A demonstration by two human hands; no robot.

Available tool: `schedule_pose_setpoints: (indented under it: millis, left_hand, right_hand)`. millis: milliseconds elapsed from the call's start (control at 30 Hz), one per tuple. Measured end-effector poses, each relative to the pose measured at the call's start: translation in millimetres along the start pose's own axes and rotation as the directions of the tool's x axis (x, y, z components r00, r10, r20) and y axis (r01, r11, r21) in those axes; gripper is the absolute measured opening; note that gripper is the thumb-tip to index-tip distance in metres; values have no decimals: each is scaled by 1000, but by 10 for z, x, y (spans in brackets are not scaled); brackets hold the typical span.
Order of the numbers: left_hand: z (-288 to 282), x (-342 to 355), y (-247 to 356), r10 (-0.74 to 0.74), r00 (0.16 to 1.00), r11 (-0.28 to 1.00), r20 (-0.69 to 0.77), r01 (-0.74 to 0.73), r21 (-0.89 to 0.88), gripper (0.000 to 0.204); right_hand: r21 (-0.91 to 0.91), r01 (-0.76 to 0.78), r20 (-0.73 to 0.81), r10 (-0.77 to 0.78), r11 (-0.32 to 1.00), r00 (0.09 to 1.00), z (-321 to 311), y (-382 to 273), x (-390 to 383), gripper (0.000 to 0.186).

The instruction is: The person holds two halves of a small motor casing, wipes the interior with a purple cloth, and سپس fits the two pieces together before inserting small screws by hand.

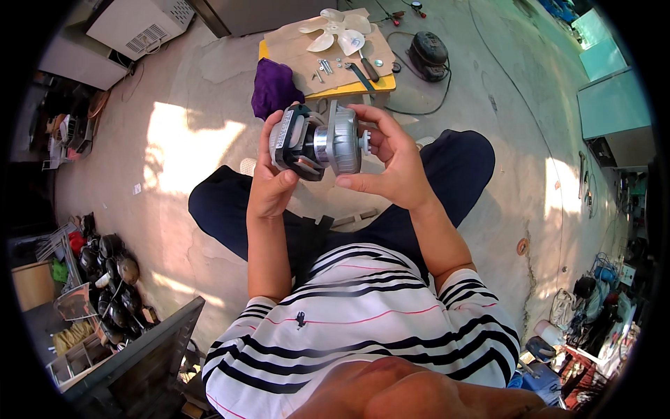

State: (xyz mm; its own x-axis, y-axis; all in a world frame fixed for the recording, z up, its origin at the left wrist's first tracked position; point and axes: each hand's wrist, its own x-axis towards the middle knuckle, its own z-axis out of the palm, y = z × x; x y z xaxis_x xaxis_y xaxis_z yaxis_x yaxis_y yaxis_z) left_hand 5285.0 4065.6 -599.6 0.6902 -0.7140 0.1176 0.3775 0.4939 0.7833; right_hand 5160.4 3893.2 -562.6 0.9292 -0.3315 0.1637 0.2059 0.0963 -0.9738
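Above my lap, both hands hold a small electric fan motor, its two halves partly apart. My left hand (271, 183) is closed round the half with the dark frame and copper-coloured windings (296, 143). The grey ribbed end cover (346, 140) lies in the curled fingers of my right hand (399, 166), thumb at its lower edge. Between the halves shows a shiny metal cylinder (321, 144). A pale toothed knob (365, 143) sticks out of the cover's right side, by my right fingers. Just beyond my left hand lies a purple cloth (276, 87).
A low yellow table (343, 90) topped with brown cardboard (289, 43) stands ahead. On it lie a white fan blade (338, 31), several bolts (325, 67), a wrench (361, 77) and a screwdriver (370, 68). A black compressor (428, 53) with a cable sits to its right.
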Motion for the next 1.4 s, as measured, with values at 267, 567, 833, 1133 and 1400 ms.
schedule_pose_setpoints:
  millis: [267,567,833,1133,1400]
  left_hand:
    - [60,5,53,-11,1000,995,2,10,101,106]
    - [128,-16,114,16,1000,974,9,-17,226,98]
    - [149,-20,122,22,998,953,57,-38,300,94]
    - [249,-39,177,-7,999,966,36,-3,257,91]
    - [253,-47,155,-9,998,971,61,-6,238,90]
  right_hand:
    - [-7,2,1,-2,1000,1000,1,84,11,94]
    - [-25,-36,-8,35,999,999,-11,110,-1,95]
    - [-56,-33,-2,33,998,999,-3,125,-9,95]
    - [-48,-13,13,13,999,1000,-4,135,8,95]
    - [-32,-11,33,12,999,999,-13,168,16,94]
